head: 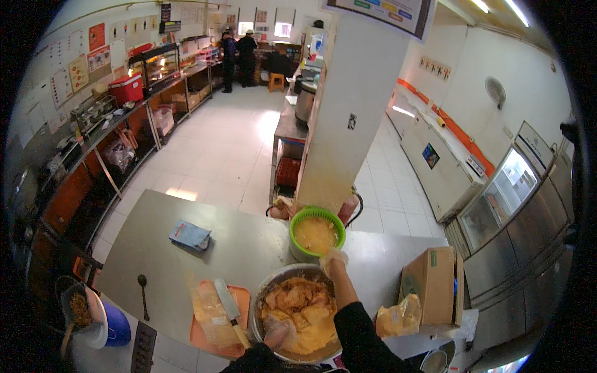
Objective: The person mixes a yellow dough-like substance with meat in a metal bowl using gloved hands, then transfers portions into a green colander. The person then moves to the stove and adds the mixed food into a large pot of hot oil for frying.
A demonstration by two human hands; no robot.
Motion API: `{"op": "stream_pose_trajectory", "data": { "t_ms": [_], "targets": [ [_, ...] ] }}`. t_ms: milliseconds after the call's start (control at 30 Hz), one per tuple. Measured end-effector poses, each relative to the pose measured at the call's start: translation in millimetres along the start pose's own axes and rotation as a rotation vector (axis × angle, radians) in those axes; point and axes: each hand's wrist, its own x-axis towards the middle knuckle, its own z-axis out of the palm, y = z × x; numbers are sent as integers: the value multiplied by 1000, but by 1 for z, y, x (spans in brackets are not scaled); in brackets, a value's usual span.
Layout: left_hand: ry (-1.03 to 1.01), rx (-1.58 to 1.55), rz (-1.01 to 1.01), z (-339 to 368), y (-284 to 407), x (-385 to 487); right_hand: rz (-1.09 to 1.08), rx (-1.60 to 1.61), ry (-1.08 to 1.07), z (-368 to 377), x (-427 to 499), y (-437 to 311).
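Observation:
A large metal bowl [257,298] holds battered pieces, probably raw chicken [298,298], in thick orange-yellow batter. My left hand [280,332], in a clear plastic glove, is at the bowl's lower left, against the batter; its fingers are partly hidden. Beyond the bowl, a green basket [295,228] sits in a round container with cloudy yellowish liquid. My right hand [333,262], also gloved, is at the basket's near rim; whether its fingers grip it I cannot tell. A knife [227,300] lies on an orange tray [242,296] with a plastic bag left of the bowl.
On the steel table [247,242] are a blue packet [190,234] and a dark spoon [143,296]. At the right stand a cardboard box [426,289] and a bag of orange powder [401,317]. A blue-and-white bucket [114,324] is at lower left, a pillar [350,116] ahead. Two people stand far off.

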Motion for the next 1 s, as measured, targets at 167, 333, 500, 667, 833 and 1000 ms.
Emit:
{"op": "stream_pose_trajectory", "data": {
  "t_ms": [167,333,500,667,833,1000],
  "targets": [
    [-302,-501,73,-22,-30,31,-143,-430,634,9,17,-8],
    [-599,-934,63,-21,-7,23,-265,-891,683,21,34,-21],
    [-602,-1867,-392,26,52,-19,-486,-1286,716,33,17,-27],
    [-617,-2170,-418,32,64,-4,-740,-1706,585,45,2,-47],
    [87,-785,24,8,49,17,-928,-1822,508,40,13,-62],
    [-473,-1842,-313,4,43,16,-1202,-1956,299,39,-12,-76]
  ]
}}
